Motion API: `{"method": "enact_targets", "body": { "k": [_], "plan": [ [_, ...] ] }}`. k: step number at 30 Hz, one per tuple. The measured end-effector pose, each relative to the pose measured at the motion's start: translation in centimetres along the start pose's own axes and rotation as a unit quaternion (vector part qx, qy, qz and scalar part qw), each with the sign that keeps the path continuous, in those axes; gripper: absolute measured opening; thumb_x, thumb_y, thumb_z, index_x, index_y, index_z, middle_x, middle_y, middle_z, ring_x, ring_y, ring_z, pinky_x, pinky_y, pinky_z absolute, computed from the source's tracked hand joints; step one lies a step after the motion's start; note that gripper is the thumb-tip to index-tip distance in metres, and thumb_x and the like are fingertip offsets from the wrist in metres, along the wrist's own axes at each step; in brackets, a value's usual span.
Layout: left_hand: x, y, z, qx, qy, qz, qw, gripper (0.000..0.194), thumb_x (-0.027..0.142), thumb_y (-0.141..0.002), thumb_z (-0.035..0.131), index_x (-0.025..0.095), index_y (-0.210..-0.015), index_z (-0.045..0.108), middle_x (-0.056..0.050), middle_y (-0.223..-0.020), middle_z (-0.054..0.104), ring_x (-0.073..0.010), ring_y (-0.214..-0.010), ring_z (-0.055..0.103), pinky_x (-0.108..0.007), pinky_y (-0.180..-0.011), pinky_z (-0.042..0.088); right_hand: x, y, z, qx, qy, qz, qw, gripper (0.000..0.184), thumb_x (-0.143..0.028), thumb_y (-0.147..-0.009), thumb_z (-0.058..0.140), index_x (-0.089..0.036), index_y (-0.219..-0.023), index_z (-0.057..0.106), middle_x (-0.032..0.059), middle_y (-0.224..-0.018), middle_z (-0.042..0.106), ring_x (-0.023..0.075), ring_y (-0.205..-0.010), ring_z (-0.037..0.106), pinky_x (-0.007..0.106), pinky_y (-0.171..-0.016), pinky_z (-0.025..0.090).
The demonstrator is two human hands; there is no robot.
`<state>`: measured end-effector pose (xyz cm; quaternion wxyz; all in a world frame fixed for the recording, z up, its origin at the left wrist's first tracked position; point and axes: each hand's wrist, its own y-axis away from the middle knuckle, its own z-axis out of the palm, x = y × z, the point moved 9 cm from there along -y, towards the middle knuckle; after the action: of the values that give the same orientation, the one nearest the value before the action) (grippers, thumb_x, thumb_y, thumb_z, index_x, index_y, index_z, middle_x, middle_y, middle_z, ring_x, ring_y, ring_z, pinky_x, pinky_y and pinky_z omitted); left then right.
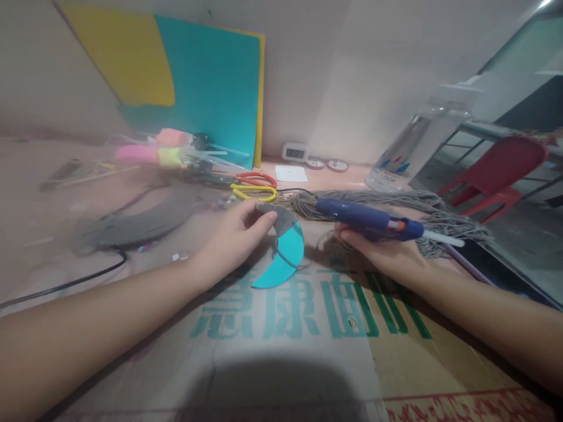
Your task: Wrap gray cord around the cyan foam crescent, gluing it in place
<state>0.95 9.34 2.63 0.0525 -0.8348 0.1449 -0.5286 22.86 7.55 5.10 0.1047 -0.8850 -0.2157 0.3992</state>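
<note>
My left hand (246, 237) pinches the upper end of a turquoise crescent cutout (290, 252). Grey cord covers that upper end, and a loose strand of it curls over the bare turquoise part. In my right hand (378, 246) is a blue hot glue gun (365, 220), its nozzle end toward the left and a white glue stick poking out of its back. A bundle of grey cord (391, 199) lies behind the glue gun. Fingers of the right hand are partly hidden beneath the gun.
Scissors with red and yellow handles (254, 193) lie ahead of my left hand. A grey cord-covered crescent (145, 223) sits at left. Turquoise and yellow sheets (211, 88) lean on the wall. A clear bottle (417, 146) and a phone (501, 275) are at right; printed cardboard (281, 363) covers the front.
</note>
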Motion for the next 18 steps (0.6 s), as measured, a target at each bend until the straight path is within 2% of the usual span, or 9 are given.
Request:
{"method": "enact_targets", "body": {
  "k": [4,8,11,18],
  "plan": [
    [0.2,0.0,-0.3,0.016,-0.009,-0.002,1.000,0.024,0.042,-0.089,0.051,0.020,-0.079,0.054,0.000,-0.077,0.062,-0.0192,-0.078,0.058,-0.033,-0.075,0.042,-0.8,0.6,1.1,-0.060,-0.010,-0.031,0.998,0.018,-0.041,-0.079,0.068,-0.025,-0.080,0.063,0.0027,-0.076,0.068,0.0206,-0.071,0.065,0.034,-0.063,0.055],
    [0.2,0.1,-0.4,0.023,-0.020,-0.003,1.000,0.024,0.042,-0.089,0.051,0.020,-0.080,0.054,0.000,-0.078,0.061,-0.0190,-0.079,0.057,-0.033,-0.074,0.042,-1.5,0.7,2.0,-0.099,-0.033,-0.039,0.994,0.020,-0.040,-0.080,0.070,-0.022,-0.088,0.067,0.0040,-0.085,0.071,0.0212,-0.080,0.068,0.032,-0.066,0.055],
    [0.2,0.2,-0.6,0.028,-0.037,-0.004,0.999,0.025,0.042,-0.088,0.052,0.019,-0.079,0.054,-0.001,-0.078,0.061,-0.0196,-0.079,0.058,-0.034,-0.074,0.041,-1.2,0.8,2.5,-0.111,-0.037,-0.015,0.993,0.024,-0.042,-0.078,0.071,-0.019,-0.081,0.067,0.0042,-0.080,0.070,0.0197,-0.075,0.067,0.030,-0.063,0.054],
    [0.0,0.2,-0.4,0.022,-0.027,-0.001,0.999,0.026,0.043,-0.088,0.052,0.020,-0.076,0.051,0.000,-0.074,0.062,-0.0188,-0.076,0.058,-0.033,-0.071,0.041,-1.0,0.4,2.8,-0.113,0.009,-0.012,0.993,0.031,-0.046,-0.078,0.070,-0.017,-0.073,0.061,0.0029,-0.066,0.064,0.0150,-0.060,0.058,0.026,-0.051,0.046]
  ]
}}
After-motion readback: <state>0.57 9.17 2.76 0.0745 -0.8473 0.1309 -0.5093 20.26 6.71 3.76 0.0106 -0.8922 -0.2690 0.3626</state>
